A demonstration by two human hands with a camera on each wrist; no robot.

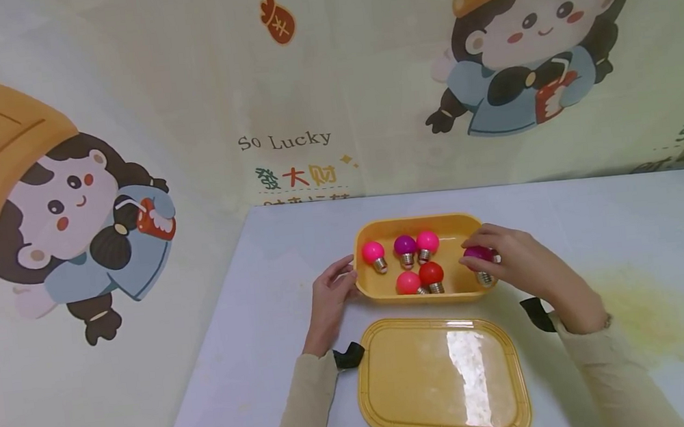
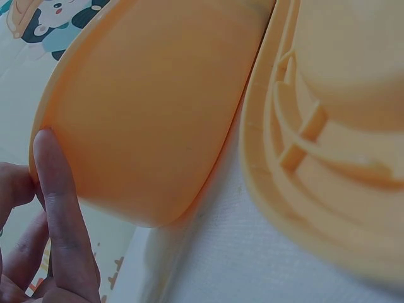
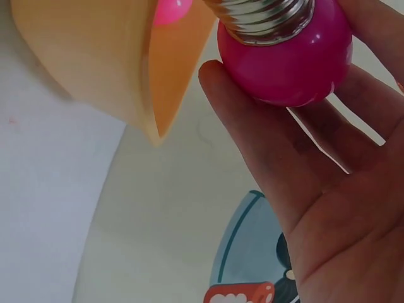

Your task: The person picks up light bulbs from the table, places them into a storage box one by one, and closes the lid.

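Observation:
A yellow plastic container [image 1: 460, 289] sits on the table with several toy light bulbs inside. Among them are a pink bulb [image 1: 373, 251] at the left, a purple bulb [image 1: 405, 245] at the back and a red bulb [image 1: 431, 273] at the front. My left hand [image 1: 331, 297] touches the container's left end with its fingertips; in the left wrist view one straight finger [image 2: 60, 202] lies against the outer wall. Over the container's right end, my right hand [image 1: 522, 261] pinches a purple light bulb [image 3: 287, 60], its silver screw base pointing down in the head view.
A flat yellow lid [image 1: 407, 372] with a raised rim lies in front of the container, close to it. The white table [image 1: 284, 253] ends at a backdrop cloth [image 1: 197, 117] printed with cartoon figures. A yellowish stain marks the table at the right.

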